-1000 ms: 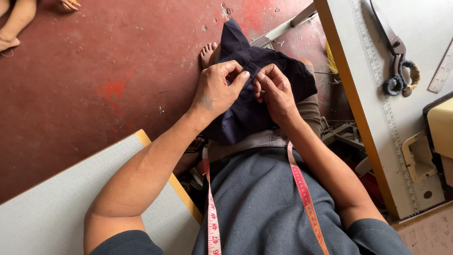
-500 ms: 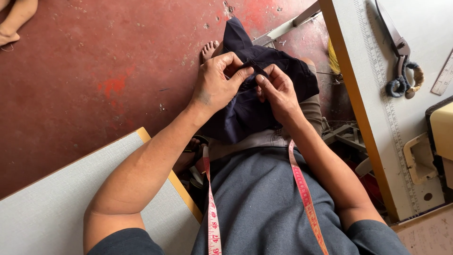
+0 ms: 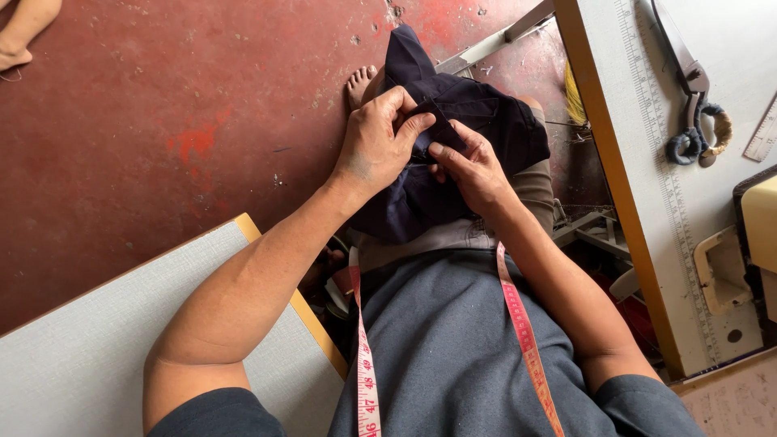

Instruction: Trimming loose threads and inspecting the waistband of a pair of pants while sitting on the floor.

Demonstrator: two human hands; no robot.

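Observation:
A dark navy piece of cloth (image 3: 477, 113) lies bunched over my knee. My left hand (image 3: 376, 146) pinches a fold of it near the middle, thumb and fingers closed on the fabric. My right hand (image 3: 469, 166) grips the same fold from the right, fingertips meeting the left hand's. A pink and red measuring tape (image 3: 522, 340) hangs round my neck and down over my grey shirt. My bare foot (image 3: 358, 83) shows on the red floor just beyond the cloth.
A white sewing table (image 3: 647, 202) with a printed ruler edge runs along the right, with large scissors (image 3: 692, 105) and part of a cream machine (image 3: 757, 235) on it. A grey board (image 3: 105, 340) sits lower left. Another person's foot (image 3: 20, 32) is top left.
Both hands have shifted slightly on the cloth, working the pinched fold; the view has drifted a little. The hold on the fabric stays.

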